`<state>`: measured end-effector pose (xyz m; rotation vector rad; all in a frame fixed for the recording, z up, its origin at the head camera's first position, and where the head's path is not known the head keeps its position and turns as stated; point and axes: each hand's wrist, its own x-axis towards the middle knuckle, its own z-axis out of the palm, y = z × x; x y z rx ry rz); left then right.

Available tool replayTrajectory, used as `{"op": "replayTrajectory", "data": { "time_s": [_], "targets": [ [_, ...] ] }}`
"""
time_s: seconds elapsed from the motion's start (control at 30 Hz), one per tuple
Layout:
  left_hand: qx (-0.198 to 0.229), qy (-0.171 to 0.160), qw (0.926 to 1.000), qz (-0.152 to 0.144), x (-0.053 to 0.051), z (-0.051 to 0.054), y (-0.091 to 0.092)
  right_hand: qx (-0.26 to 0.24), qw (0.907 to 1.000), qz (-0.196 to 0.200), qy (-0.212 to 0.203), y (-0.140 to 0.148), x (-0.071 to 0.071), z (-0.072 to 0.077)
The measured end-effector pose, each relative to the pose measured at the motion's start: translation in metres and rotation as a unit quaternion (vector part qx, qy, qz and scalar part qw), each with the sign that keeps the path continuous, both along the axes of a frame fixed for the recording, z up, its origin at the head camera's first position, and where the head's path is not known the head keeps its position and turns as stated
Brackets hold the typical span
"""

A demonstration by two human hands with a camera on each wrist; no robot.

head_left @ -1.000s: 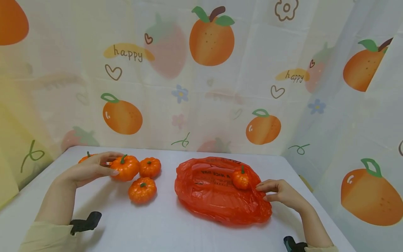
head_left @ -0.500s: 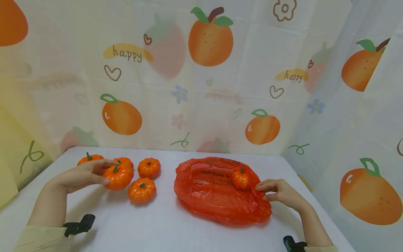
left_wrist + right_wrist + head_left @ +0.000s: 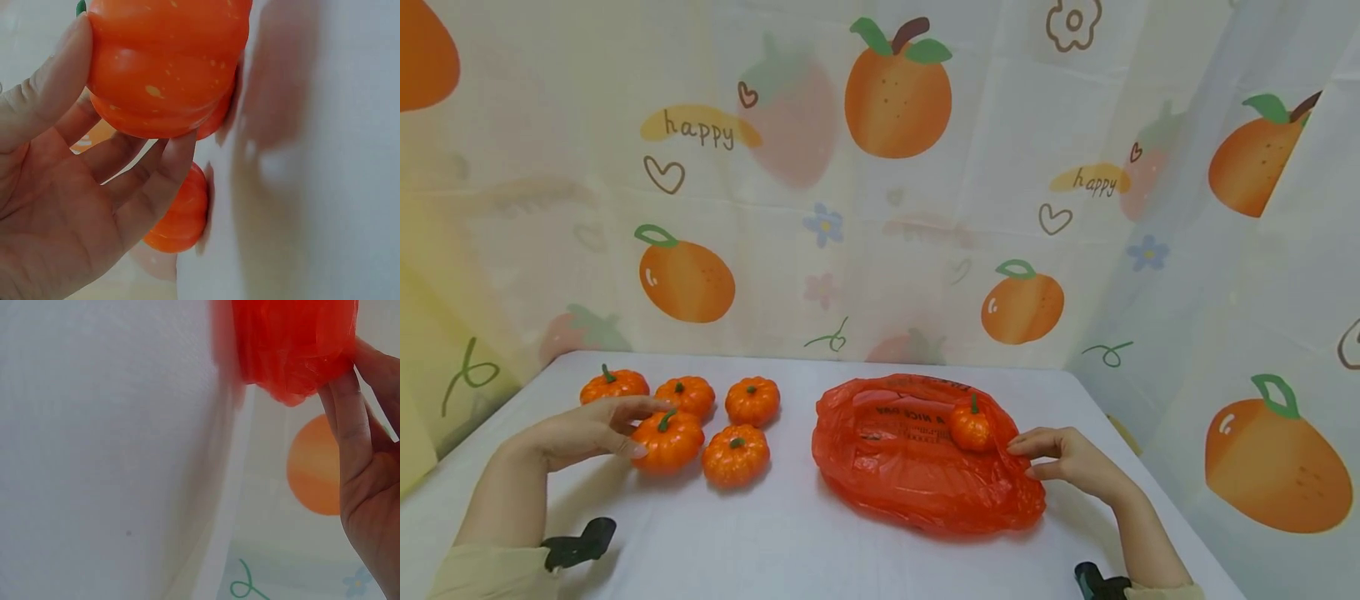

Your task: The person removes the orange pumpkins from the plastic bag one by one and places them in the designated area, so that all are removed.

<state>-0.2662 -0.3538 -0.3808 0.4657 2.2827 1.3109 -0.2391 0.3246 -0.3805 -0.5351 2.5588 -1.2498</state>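
My left hand [image 3: 591, 429] holds a small orange pumpkin [image 3: 667, 442] with a green stem, thumb on one side and fingertips on the other. In the left wrist view the held pumpkin [image 3: 165, 69] is close to the white table; whether it touches is hard to tell. Several more pumpkins stand around it, including one [image 3: 736, 456] to its right and one [image 3: 685, 397] behind. On the right lies a red plastic bag [image 3: 910, 492], its mouth spread wide, with a pumpkin [image 3: 972, 428] at its right side. My right hand [image 3: 1071, 458] pinches the bag's right edge between thumb and fingers.
Another pumpkin [image 3: 752, 402] stands at the back of the white table [image 3: 715, 550], and one [image 3: 613, 383] at the far left. A fruit-printed curtain [image 3: 865, 250] rises behind the table and along its sides. Each wrist wears a black mount [image 3: 580, 544].
The left hand has brought its pumpkin left and towards me, away from the others, and lower. The pumpkin behind it now shows fully. The right hand and bag have stayed put.
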Motion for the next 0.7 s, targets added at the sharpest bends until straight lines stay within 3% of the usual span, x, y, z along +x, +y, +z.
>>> {"op": "replayTrajectory", "data": {
  "time_s": [0.7],
  "targets": [
    [-0.026,-0.016,0.9994,0.013,0.0021,-0.0078,-0.0090,0.004,1.0000,0.005,0.005,-0.0027,0.0018,0.0024]
  ]
}}
